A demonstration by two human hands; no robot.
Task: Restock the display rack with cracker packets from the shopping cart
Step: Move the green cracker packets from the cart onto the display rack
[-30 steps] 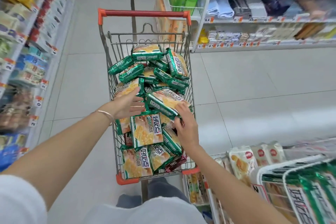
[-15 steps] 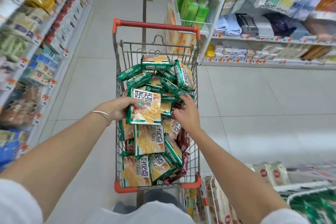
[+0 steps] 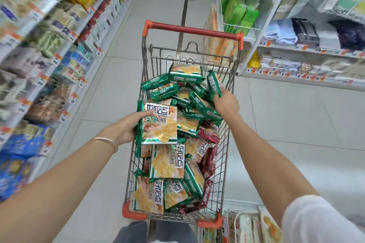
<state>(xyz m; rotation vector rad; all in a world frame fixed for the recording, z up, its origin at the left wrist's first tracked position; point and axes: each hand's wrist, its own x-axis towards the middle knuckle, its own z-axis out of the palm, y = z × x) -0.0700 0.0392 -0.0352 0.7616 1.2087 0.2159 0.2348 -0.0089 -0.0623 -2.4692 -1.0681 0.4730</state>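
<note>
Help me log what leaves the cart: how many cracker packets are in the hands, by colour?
Green: 2, the front-facing packet in the left hand and the edge-on packet in the right hand grip.
Dark red: 0; the dark red packets in view lie in the cart.
Total: 2

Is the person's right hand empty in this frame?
No, the right hand grips a green cracker packet at the far right of the shopping cart.
</note>
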